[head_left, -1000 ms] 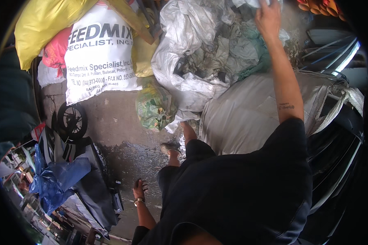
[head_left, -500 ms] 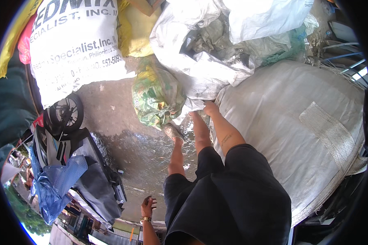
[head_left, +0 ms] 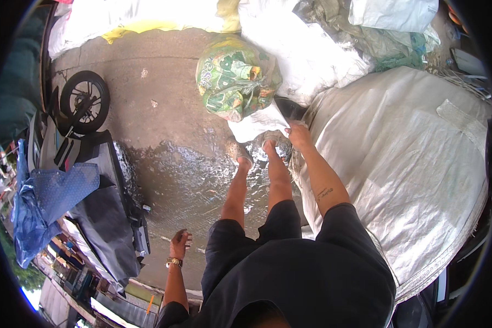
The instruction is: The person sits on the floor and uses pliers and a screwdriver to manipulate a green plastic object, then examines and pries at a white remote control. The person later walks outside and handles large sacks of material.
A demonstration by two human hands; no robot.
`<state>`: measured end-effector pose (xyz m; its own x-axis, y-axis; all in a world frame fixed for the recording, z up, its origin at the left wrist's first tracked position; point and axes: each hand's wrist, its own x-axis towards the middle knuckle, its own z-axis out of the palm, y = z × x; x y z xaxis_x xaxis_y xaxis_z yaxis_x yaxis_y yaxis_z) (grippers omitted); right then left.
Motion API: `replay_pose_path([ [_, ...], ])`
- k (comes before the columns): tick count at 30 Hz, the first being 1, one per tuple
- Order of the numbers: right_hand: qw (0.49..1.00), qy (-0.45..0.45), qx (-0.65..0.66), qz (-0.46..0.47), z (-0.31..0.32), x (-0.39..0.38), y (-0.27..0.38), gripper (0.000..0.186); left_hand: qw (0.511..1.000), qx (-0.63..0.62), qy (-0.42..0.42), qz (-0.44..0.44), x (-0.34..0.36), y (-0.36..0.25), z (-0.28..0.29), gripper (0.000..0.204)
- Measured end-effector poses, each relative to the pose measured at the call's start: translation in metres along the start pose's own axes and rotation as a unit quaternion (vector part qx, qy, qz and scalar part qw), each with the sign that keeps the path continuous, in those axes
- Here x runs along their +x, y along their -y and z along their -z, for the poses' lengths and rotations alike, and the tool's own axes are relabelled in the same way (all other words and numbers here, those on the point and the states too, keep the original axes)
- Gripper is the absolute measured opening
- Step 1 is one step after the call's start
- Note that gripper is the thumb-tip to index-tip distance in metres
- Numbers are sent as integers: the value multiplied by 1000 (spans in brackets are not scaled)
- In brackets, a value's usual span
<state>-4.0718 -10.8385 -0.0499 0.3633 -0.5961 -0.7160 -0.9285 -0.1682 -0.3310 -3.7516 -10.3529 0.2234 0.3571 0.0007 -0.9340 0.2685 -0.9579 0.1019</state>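
Note:
My right hand (head_left: 298, 135) is closed on the edge of a white woven sack (head_left: 259, 122), which stretches left from my fingers, just beyond my feet. It reaches the base of a stuffed, see-through bag with green and yellow wrappers (head_left: 227, 82); whether the two are joined I cannot tell. My left hand (head_left: 180, 244), a gold-coloured watch on its wrist, hangs low at my left side. Its fingers are loosely bent and apart, with nothing in them. Close along my right arm lies a huge, full, pale woven sack (head_left: 388, 147).
Wet concrete floor (head_left: 175, 169) lies around my feet. A motorcycle wheel (head_left: 85, 103) and a blue plastic sheet (head_left: 65, 186) over dark bodywork are on the left. Bright white sacks (head_left: 300, 54) and a green net (head_left: 402, 61) stand at the far side.
My view has tilted, so the far sacks sit higher. My right hand stays on the white sack, whose stretched part now shows more. My left hand still hangs at my side.

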Motion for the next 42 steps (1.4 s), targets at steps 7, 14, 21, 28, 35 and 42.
replay_pose_path([
  [7, 999, 13, 21, -36, 55, -71, 98, 35, 971, 94, -44, -214, -2, -34, -47, 41],
  [14, 805, 80, 575, -122, 32, -134, 231, 27, 912, 234, 77, -328, -56, -141, -199, 101],
  [21, 647, 89, 735, -180, 50, -58, 192, 30, 864, -108, -128, -474, 10, -186, -204, 21],
  [28, 822, -45, 561, -88, 27, -223, 203, 81, 913, -230, 183, -282, 86, -241, -130, 54],
  [35, 933, -66, 355, -4, -58, -235, 196, 47, 878, 155, 284, -353, 15, -315, -131, 106],
  [42, 958, -130, 246, -69, -18, -302, 157, 32, 853, 262, 157, -423, 60, -359, -103, 103],
])
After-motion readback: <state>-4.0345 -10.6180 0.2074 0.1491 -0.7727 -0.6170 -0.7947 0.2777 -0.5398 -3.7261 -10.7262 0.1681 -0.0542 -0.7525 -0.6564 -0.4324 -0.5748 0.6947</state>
